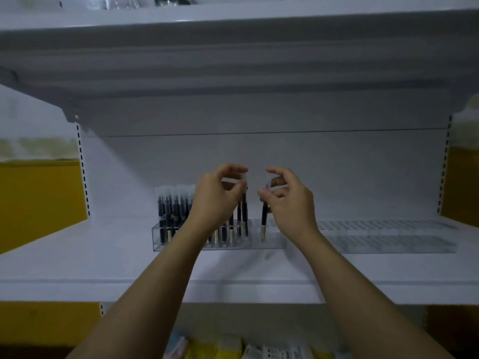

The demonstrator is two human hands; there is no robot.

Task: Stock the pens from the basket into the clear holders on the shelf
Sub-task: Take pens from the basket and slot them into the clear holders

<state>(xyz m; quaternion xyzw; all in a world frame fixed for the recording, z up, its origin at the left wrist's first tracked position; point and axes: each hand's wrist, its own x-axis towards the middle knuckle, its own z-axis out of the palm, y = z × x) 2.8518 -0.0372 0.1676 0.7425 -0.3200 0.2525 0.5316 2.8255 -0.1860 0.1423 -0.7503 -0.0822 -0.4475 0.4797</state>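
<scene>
The fingers (233, 169) of my left hand (216, 200) are curled in, and thumb and fingertips pinch the top of the left pen (244, 213). This dark pen stands upright in the clear holder (272, 244), touching the pens beside it. The picture is soft here, so I can't make out its cap.

The fingers (279, 172) of my right hand (289, 203) are bent the same way. They pinch the upper end of the right pen (263, 220), a dark barrel with a pale lower section. It hangs almost upright, with its tip down inside the holder, just to the right of the filled slots and apart from the left pen.

The two hands are near each other above the middle of the holder, with both forearms reaching up from the lower edge of the view.

To the left, a tight row of stocked pens (173, 211) with clear caps fills that end of the holder, and more pens stand behind my left wrist.

The holder sits on the white shelf (77, 263), near its back. Just beside it to the right lies a second clear holder (388, 238) with ridged slots.

An upper shelf (233, 53) hangs overhead. There are yellow panels (39, 200) on both sides and blurred packets (228, 348) on the level below.
</scene>
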